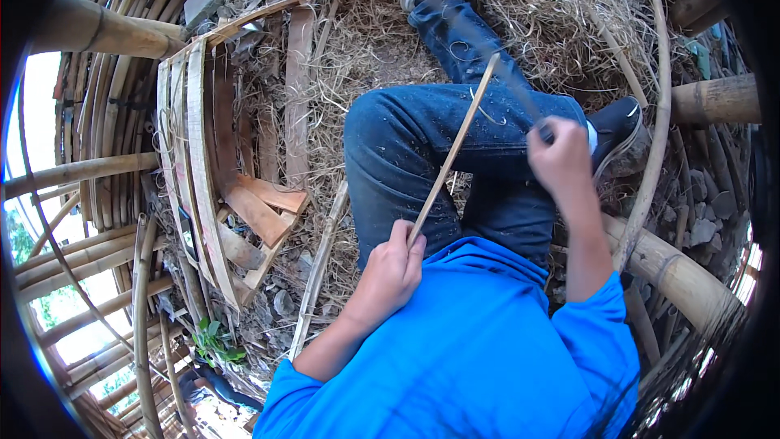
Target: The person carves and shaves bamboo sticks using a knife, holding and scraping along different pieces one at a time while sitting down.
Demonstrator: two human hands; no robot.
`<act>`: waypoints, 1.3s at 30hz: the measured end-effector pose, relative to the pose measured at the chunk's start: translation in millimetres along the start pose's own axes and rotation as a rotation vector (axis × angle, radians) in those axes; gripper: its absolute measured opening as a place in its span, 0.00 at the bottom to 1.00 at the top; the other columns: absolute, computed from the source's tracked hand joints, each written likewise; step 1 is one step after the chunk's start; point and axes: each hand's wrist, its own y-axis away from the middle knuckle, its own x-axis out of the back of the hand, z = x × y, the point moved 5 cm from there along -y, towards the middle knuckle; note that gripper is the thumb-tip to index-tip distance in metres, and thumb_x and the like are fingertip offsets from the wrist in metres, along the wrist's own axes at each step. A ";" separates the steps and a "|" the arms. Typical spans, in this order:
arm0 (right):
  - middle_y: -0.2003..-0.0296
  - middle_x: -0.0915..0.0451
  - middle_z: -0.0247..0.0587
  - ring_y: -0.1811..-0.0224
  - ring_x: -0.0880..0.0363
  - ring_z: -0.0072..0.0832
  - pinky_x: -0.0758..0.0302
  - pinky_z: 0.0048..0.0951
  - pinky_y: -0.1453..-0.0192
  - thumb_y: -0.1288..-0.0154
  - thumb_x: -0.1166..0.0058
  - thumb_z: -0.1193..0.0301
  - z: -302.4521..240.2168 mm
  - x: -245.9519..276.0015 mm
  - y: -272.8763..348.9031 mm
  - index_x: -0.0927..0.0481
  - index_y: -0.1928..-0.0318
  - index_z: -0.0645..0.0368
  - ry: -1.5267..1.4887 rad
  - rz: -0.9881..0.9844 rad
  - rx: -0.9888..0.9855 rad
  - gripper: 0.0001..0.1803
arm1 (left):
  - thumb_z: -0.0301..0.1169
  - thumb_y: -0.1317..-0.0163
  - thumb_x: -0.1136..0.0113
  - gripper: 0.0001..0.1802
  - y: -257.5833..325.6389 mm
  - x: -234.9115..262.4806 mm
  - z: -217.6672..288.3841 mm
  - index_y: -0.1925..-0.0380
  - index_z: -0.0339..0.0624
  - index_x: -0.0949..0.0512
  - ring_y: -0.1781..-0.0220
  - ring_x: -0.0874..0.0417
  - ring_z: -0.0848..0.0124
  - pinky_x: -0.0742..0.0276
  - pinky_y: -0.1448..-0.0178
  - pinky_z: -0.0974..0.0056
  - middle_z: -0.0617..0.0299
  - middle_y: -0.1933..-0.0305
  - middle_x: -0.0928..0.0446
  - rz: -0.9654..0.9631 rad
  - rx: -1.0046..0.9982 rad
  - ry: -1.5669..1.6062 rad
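A thin bamboo strip [457, 145] slants up and away from my lap, its near end gripped in my left hand [388, 268]. My right hand [562, 161] is wrapped round the dark handle of a knife [522, 91]. The knife's long blade is smeared by motion and points toward the far left, close to the strip's far tip; whether the two touch I cannot tell. Thin curled shavings and pale specks lie on my blue jeans [398, 134], under the strip.
To my left lies a slatted wooden crate [197, 154] with loose boards. A split bamboo length [321, 264] rests beside my left knee. Shavings [561, 16] cover the ground ahead. Thick bamboo poles [674, 272] and stones [703, 232] are at the right; a bamboo wall [97, 106] stands at the left.
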 end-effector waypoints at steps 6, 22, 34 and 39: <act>0.79 0.21 0.53 0.72 0.19 0.50 0.22 0.47 0.64 0.53 0.41 0.65 -50.4 -36.7 53.6 0.20 0.76 0.57 -0.002 -0.288 0.203 0.08 | 0.29 0.31 0.55 0.07 -11.0 7.9 21.5 0.62 0.36 0.33 0.72 0.23 0.43 0.33 0.69 0.49 0.42 0.78 0.28 0.037 -0.096 -0.129; 0.72 0.19 0.57 0.65 0.19 0.52 0.23 0.47 0.58 0.44 0.44 0.64 37.3 -0.8 -46.0 0.16 0.70 0.60 0.251 -0.042 -0.138 0.12 | 0.27 0.32 0.52 0.07 13.8 0.3 5.1 0.62 0.34 0.34 0.73 0.22 0.40 0.28 0.71 0.43 0.38 0.79 0.25 0.043 -0.109 -0.164; 0.79 0.23 0.55 0.72 0.21 0.53 0.25 0.47 0.67 0.52 0.44 0.70 -40.6 -25.4 55.1 0.21 0.77 0.60 -0.040 -0.252 0.179 0.06 | 0.27 0.31 0.54 0.08 -8.7 10.9 23.5 0.55 0.36 0.32 0.79 0.23 0.52 0.34 0.74 0.53 0.47 0.82 0.28 0.084 -0.110 -0.087; 0.79 0.20 0.49 0.73 0.18 0.46 0.22 0.43 0.68 0.56 0.39 0.66 -21.6 -35.1 43.0 0.20 0.78 0.57 0.112 -0.181 0.251 0.08 | 0.26 0.31 0.55 0.10 -6.6 7.6 24.4 0.51 0.37 0.34 0.70 0.23 0.38 0.32 0.69 0.44 0.38 0.76 0.25 0.045 -0.082 -0.166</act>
